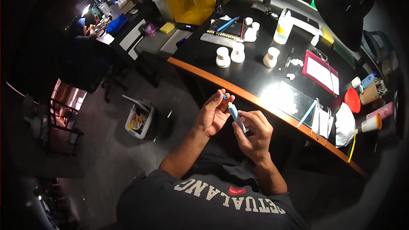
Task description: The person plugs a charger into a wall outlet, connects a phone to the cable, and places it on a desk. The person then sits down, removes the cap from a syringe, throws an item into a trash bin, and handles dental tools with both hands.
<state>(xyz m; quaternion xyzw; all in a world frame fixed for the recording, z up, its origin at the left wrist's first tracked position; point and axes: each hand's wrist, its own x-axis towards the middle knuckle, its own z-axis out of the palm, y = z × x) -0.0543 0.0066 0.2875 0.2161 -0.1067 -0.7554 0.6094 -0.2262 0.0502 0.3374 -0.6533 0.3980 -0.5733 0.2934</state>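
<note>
Between the thumb and fingers of my left hand (210, 115) is a small blue cap (224, 96). My right hand (257, 133) is closed around a small white and blue squeeze tube (234, 113), tilted with its bare white nozzle pointing up toward my left hand. Cap and tube are apart by a small gap. Both hands are in front of my chest, just short of the desk's orange wooden edge (213, 79). Part of the tube's lower end is hidden by my right fingers.
On the black desk stand white jars (223, 57), a clear squeeze bottle (283, 27), a pink-framed tray (320, 73), tweezers (307, 113) and a red bowl (352, 100). A black lamp (347, 10) overhangs the right. An open bin (140, 119) is on the floor; another person (83, 32) sits far left.
</note>
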